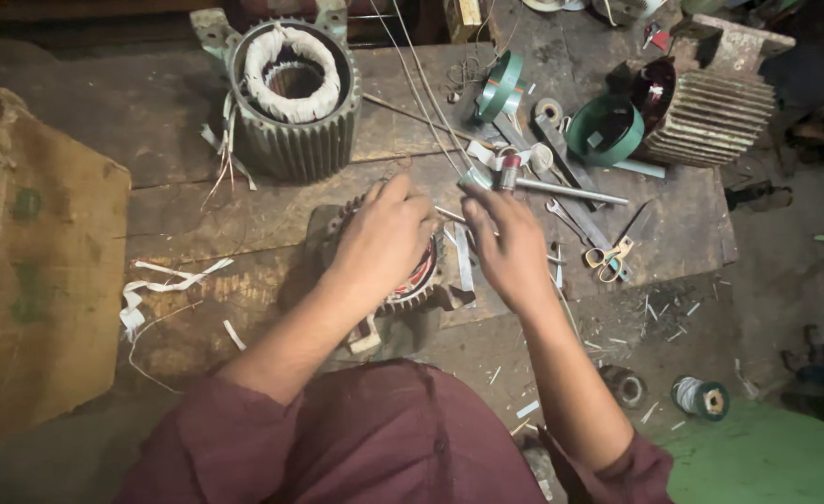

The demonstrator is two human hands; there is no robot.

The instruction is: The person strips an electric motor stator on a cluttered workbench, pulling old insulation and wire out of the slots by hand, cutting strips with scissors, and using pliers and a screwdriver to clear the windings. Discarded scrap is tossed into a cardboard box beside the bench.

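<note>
My left hand [384, 238] rests on top of a small ribbed motor stator [410, 285] on the wooden bench, fingers curled over its copper windings. My right hand [510, 238] hovers just right of the stator and pinches a pale strip of insulating paper [474, 177] at its fingertips. Thin wires [418, 89] run from that spot up to the far edge. More white paper strips [464, 261] lie between my two hands.
A larger stator with white-wrapped windings [292, 89] stands at the back. Another finned motor housing [711, 112], green tape rolls [606, 131], scissors [610, 259], a wrench [570, 191] and a thread spool [701, 397] lie right. A cardboard box [48, 261] sits left.
</note>
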